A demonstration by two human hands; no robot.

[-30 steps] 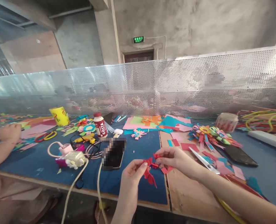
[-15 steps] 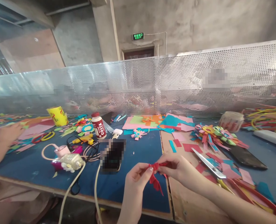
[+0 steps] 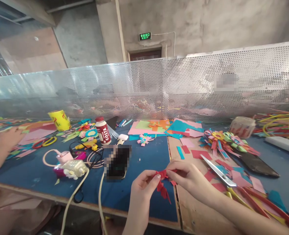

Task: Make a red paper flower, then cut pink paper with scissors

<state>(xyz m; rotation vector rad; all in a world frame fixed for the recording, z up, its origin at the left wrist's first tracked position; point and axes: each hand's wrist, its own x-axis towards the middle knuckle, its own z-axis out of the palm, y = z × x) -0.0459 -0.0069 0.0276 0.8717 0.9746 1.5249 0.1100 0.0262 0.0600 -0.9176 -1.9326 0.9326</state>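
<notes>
A red folded paper piece [image 3: 163,186] with cut strips hangs between my two hands above the blue table mat [image 3: 144,156]. My left hand [image 3: 143,184] pinches its left end with thumb and forefinger. My right hand [image 3: 185,177] pinches the top right of the same piece, its fingers curled in. Both hands hover near the table's front edge. Scissors [image 3: 216,172] lie just right of my right hand on the bare wooden board [image 3: 198,209].
A phone [image 3: 117,162], cables, a glue gun [image 3: 87,146], a Costa bottle [image 3: 103,131] and a yellow tape roll [image 3: 59,120] lie to the left. Coloured paper sheets [image 3: 164,128] and paper flowers [image 3: 225,140] lie behind and right. Another person's hand [image 3: 2,141] rests far left. A perforated metal screen [image 3: 159,88] closes the back.
My hands have drawn closer together on the red paper piece and dropped slightly towards the table edge. The view has tilted a little. The other person's hand has barely moved.
</notes>
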